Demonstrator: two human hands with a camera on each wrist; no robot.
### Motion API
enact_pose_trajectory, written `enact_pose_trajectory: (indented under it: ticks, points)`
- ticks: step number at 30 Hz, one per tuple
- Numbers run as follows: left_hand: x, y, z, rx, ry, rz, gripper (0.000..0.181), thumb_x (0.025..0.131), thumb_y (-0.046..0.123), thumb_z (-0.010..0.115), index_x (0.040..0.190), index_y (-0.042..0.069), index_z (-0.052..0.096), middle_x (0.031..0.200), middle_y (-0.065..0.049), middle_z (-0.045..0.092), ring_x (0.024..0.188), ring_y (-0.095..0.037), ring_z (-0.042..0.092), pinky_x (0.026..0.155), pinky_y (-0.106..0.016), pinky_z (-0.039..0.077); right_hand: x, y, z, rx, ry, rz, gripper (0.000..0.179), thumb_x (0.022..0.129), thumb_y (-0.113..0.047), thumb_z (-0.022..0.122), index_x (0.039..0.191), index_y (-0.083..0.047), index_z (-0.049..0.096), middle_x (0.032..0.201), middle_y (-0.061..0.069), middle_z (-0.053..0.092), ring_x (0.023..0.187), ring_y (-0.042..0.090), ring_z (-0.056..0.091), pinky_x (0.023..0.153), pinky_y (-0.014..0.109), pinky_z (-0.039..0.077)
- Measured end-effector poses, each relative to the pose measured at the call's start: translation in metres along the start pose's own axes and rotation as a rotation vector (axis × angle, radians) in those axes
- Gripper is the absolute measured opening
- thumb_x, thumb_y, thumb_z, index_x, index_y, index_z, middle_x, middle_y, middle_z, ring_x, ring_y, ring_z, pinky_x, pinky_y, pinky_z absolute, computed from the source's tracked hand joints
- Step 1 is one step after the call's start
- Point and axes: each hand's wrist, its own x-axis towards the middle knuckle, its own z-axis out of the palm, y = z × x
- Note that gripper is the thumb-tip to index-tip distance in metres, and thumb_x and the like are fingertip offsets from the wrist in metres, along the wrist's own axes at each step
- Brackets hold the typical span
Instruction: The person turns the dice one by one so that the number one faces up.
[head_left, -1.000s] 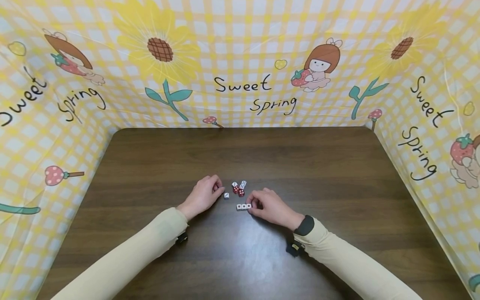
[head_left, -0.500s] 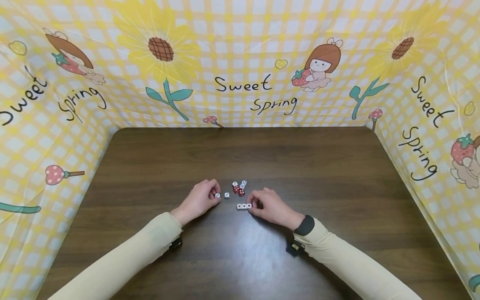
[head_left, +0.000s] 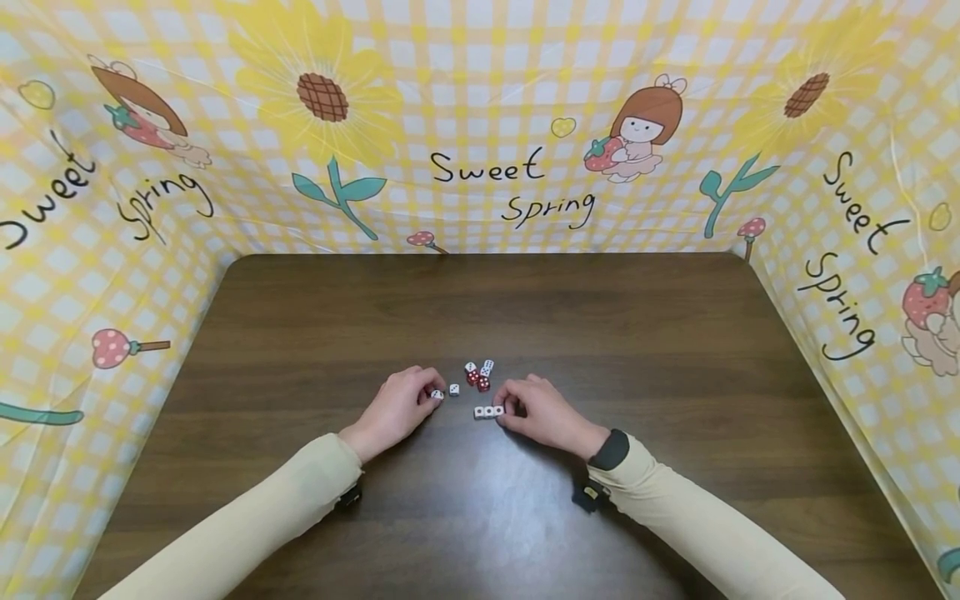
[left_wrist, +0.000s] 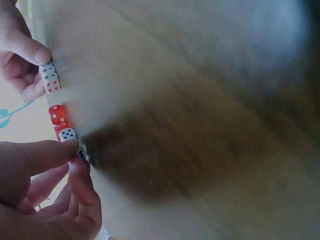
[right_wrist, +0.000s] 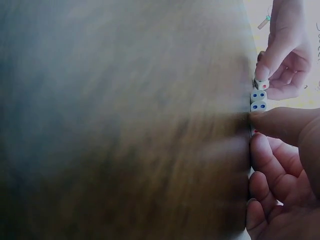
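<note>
My left hand (head_left: 392,410) pinches a white die (head_left: 437,394) between thumb and fingertips, low over the tabletop. Just to the right of it sits a single white die (head_left: 454,390). My right hand (head_left: 553,418) holds thumb and index finger at the right end of a straight row of white dice (head_left: 489,412), each with one large dot on top. In the right wrist view, the thumb (right_wrist: 277,122) presses against the row's end, and blue pips show on the dice's sides. Its end die is partly hidden by the fingers.
Behind the row is a loose cluster of red dice (head_left: 483,384) and white dice (head_left: 487,367), close between both hands. The dark wooden table (head_left: 480,308) has yellow checked cloth walls (head_left: 480,100) at its back and sides.
My left hand has drawn slightly left and towards me. A white die has come into sight between its fingertips and has since turned. The right hand and the row have stayed put.
</note>
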Motion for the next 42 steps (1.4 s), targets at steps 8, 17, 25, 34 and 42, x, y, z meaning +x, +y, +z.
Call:
enact_pose_trajectory:
  ticks: [8,17,25,34,42]
  points:
    - [-0.002,0.008,0.002,0.046,-0.005,0.023,0.014,0.086,0.001,0.080,0.094,0.009,0.070,0.088,-0.002,0.069,0.083,-0.018,0.062,0.077,-0.039,0.054,0.000,0.000,0.000,-0.012,-0.012,0.023,0.013,0.090,-0.014,0.079,0.099,-0.016,0.070,0.076,-0.015,0.061,0.075,0.008,0.044,0.080,0.032,0.035]
    - [0.001,0.018,0.009,-0.060,-0.099,-0.018,0.014,0.089,0.001,0.077,0.095,0.008,0.066,0.082,0.001,0.063,0.075,-0.012,0.057,0.070,-0.032,0.049,0.004,-0.002,0.001,-0.033,-0.019,0.038,0.013,0.091,-0.015,0.079,0.099,-0.016,0.070,0.074,-0.015,0.059,0.075,0.009,0.044,0.078,0.033,0.035]
    - [0.004,0.025,0.021,-0.074,-0.112,0.001,0.017,0.087,0.000,0.077,0.092,0.011,0.065,0.084,-0.001,0.062,0.075,-0.012,0.056,0.069,-0.031,0.048,0.006,-0.002,0.004,-0.048,-0.003,0.031,0.014,0.090,-0.016,0.080,0.100,-0.016,0.070,0.074,-0.014,0.058,0.074,0.009,0.045,0.080,0.034,0.036]
    - [0.004,0.024,0.022,-0.087,-0.125,-0.011,0.017,0.087,0.001,0.079,0.094,0.010,0.067,0.086,-0.001,0.062,0.078,-0.012,0.057,0.071,-0.031,0.049,0.005,-0.001,0.006,-0.055,0.021,0.017,0.014,0.089,-0.016,0.080,0.098,-0.016,0.070,0.073,-0.014,0.059,0.074,0.009,0.046,0.078,0.033,0.037]
    - [0.004,0.023,0.022,-0.109,-0.120,-0.011,0.016,0.087,0.000,0.078,0.094,0.010,0.067,0.085,-0.001,0.062,0.078,-0.012,0.057,0.071,-0.028,0.050,0.005,-0.001,0.006,-0.040,0.020,0.025,0.014,0.089,-0.016,0.080,0.098,-0.016,0.069,0.073,-0.014,0.058,0.075,0.010,0.046,0.078,0.033,0.036]
